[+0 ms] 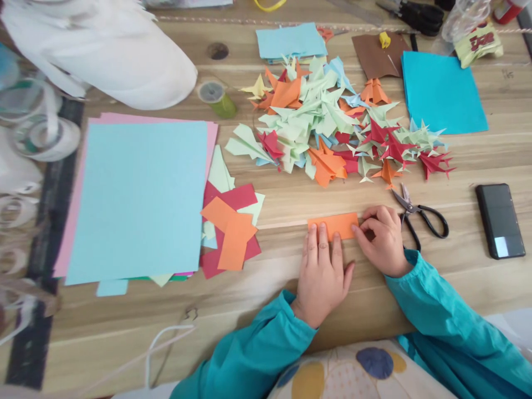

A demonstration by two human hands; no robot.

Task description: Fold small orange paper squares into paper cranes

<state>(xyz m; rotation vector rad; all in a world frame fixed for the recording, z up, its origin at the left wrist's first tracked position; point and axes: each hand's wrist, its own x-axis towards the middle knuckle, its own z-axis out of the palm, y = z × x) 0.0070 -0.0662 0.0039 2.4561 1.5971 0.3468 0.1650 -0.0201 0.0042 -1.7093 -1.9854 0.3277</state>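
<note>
Head view: left hand (322,271) fingers (324,241) together, flat on orange paper (334,223); right hand (384,241) pinching end.

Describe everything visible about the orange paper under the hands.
The orange paper is a plain, matte, oblong piece lying flat on the wooden table, long side left-to-right. The left hand lies flat, fingertips on its lower edge; the right hand, fingers curled, touches its right end. Black-handled scissors lie just right, apart.

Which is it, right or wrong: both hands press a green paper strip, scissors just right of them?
Wrong: the head view shows the paper strip under the left hand and right hand is orange, not green; the scissors do lie just right.
</note>
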